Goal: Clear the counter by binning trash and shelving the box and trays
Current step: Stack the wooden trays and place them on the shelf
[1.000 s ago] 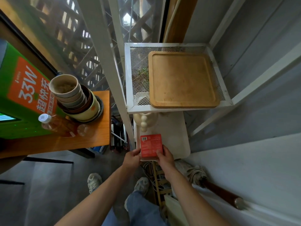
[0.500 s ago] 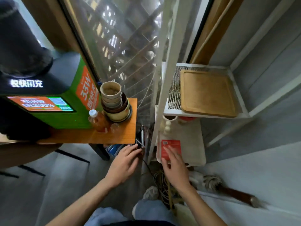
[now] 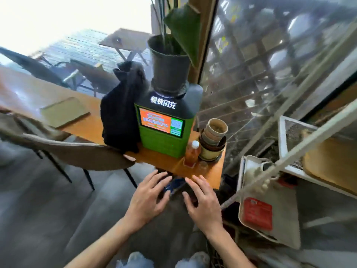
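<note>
The red box (image 3: 257, 213) lies flat on a white tray (image 3: 284, 235) on the lower level of the white wire shelf (image 3: 289, 151) at the right. A wooden tray (image 3: 332, 167) sits on the mesh level above it. My left hand (image 3: 147, 198) and my right hand (image 3: 202, 202) hover side by side with fingers spread, empty, just in front of the wooden counter's (image 3: 204, 173) near edge. On the counter stand a bottle of orange drink (image 3: 192, 153), a small clear cup (image 3: 202, 166) and a stack of bowls (image 3: 212, 140).
A green charging kiosk (image 3: 164, 130) with a potted plant (image 3: 170, 64) on top and a black bag (image 3: 121, 113) stand on the counter. A brown chair (image 3: 77, 151) is at the left. A flat tan tray (image 3: 63, 111) lies farther along the counter.
Both hands let go of the red box, leaving it on the white tray. They moved left to the counter edge as my view swung up and left.
</note>
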